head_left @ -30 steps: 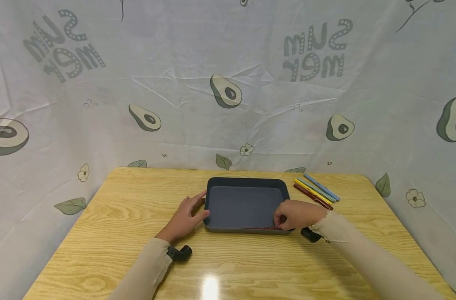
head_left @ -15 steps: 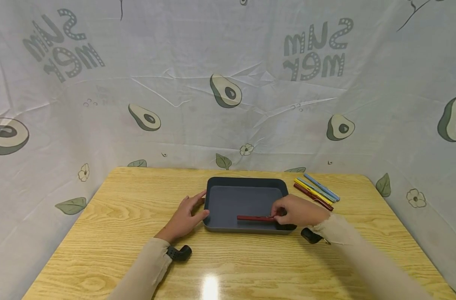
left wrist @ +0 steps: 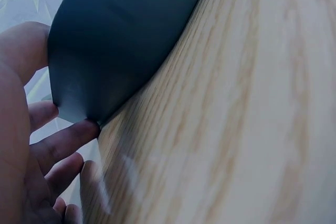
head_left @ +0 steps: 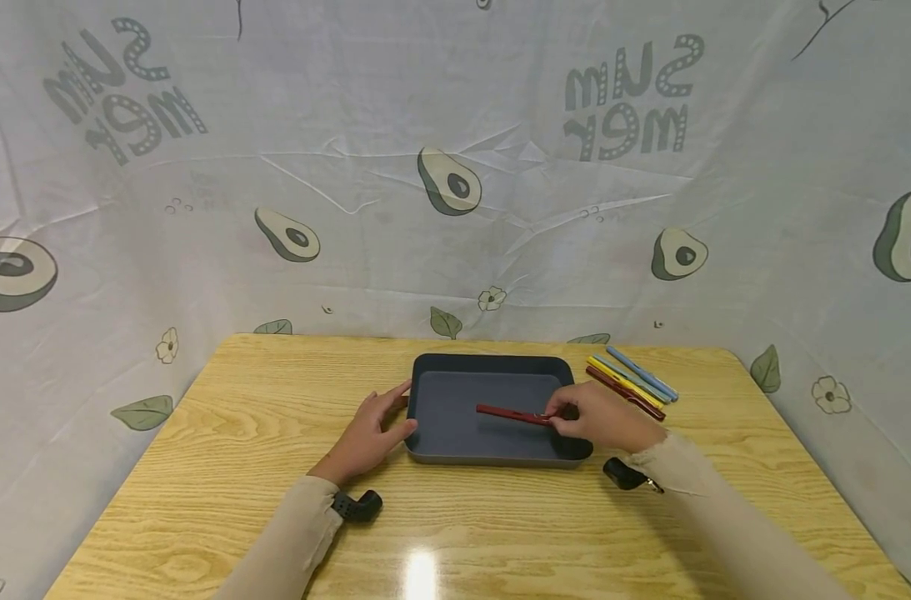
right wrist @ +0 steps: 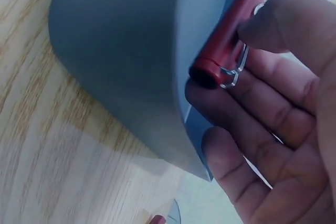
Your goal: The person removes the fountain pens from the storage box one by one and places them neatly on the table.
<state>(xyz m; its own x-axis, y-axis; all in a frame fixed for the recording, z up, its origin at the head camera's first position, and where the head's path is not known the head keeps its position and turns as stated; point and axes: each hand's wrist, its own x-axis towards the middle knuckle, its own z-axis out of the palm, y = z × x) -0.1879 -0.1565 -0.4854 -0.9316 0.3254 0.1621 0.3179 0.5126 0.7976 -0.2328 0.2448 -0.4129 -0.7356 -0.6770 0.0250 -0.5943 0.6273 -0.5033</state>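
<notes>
A red pen (head_left: 511, 414) with a wire clip, seen close in the right wrist view as a red barrel (right wrist: 228, 35), is pinched between the thumb and fingers of my right hand (head_left: 601, 414). It points left over the inside of a dark grey rectangular tray (head_left: 455, 459). At the tray's left side, my left hand (head_left: 365, 433) holds the wall, thumb over the rim and fingers on the outside. The left wrist view shows these fingertips at the lower edge of the tray (left wrist: 126, 35).
To the right of the tray lie several pens: dark red (head_left: 626, 393), yellow (head_left: 628, 383) and blue (head_left: 644, 372), side by side on the wooden table (head_left: 290, 367). Behind the table hangs a pale cloth (head_left: 365, 100) printed with avocados.
My right hand has lifted the red pen from along the tray's near wall and moved it away from me, above the tray's middle. The left hand and tray have stayed in place.
</notes>
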